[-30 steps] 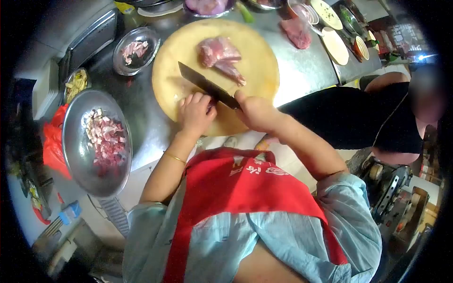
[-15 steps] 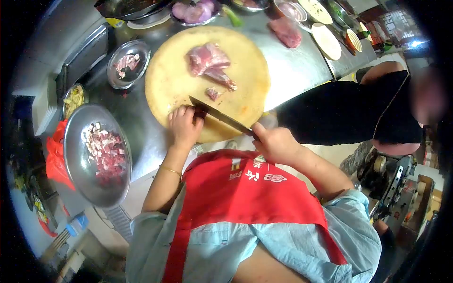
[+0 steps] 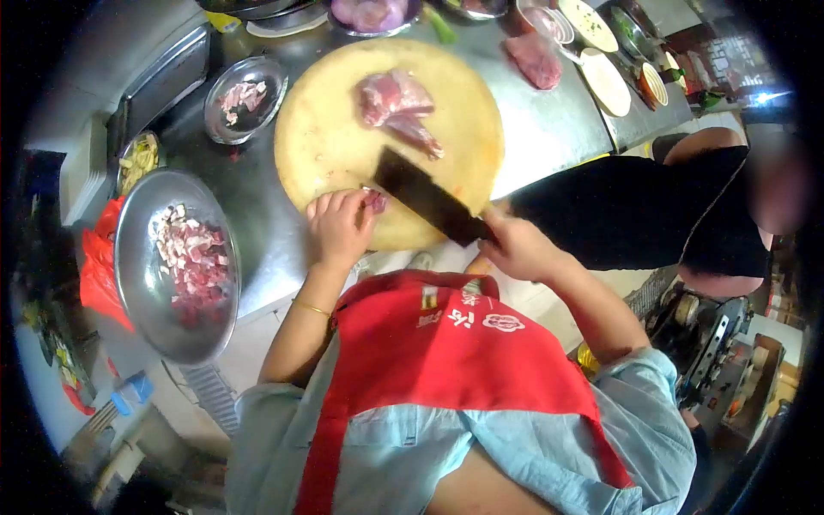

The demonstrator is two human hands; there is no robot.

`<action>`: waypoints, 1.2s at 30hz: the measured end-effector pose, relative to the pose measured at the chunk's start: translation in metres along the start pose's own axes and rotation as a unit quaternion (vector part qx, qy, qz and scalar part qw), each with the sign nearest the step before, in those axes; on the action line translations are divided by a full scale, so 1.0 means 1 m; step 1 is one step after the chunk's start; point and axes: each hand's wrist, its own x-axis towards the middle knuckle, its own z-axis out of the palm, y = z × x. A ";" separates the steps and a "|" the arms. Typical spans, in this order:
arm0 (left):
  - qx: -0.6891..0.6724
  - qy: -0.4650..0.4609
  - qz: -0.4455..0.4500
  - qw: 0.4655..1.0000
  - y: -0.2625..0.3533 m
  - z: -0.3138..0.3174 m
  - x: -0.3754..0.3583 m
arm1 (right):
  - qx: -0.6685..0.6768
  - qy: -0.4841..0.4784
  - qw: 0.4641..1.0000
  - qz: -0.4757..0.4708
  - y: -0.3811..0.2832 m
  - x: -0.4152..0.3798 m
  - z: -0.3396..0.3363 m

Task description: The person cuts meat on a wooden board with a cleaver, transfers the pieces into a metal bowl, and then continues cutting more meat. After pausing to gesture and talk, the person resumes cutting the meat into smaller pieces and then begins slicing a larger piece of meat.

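Note:
A round yellow cutting board lies on the steel counter. A large piece of raw meat rests near its far side. My left hand presses a small piece of meat at the board's near edge. My right hand grips the handle of a dark cleaver, its broad blade tilted flat just right of my left hand's fingers.
A big steel bowl of chopped meat stands left. A smaller bowl with meat pieces lies behind it. More meat, plates and dishes line the far counter. A person in black stands at right.
The cleaver has lifted from its cut and turned so its flat side shows. My right hand moved up and right a little. My left hand stays on the small meat piece.

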 end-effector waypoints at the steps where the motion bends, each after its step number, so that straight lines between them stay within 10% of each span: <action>1: -0.005 0.003 -0.012 1.000 0.002 0.002 0.000 | 0.040 0.010 0.999 0.012 0.002 -0.009 -0.002; 23: 0.003 0.006 0.019 1.000 -0.006 0.004 -0.009 | -0.100 -0.051 0.994 -0.006 -0.027 0.014 0.003; 29: -0.051 -0.040 0.032 0.997 -0.013 -0.019 -0.010 | 0.367 -0.018 0.919 0.145 0.012 -0.060 0.017; 36: 0.073 -0.198 0.033 0.977 -0.026 -0.009 0.068 | 0.575 0.106 0.770 0.257 0.014 -0.070 0.074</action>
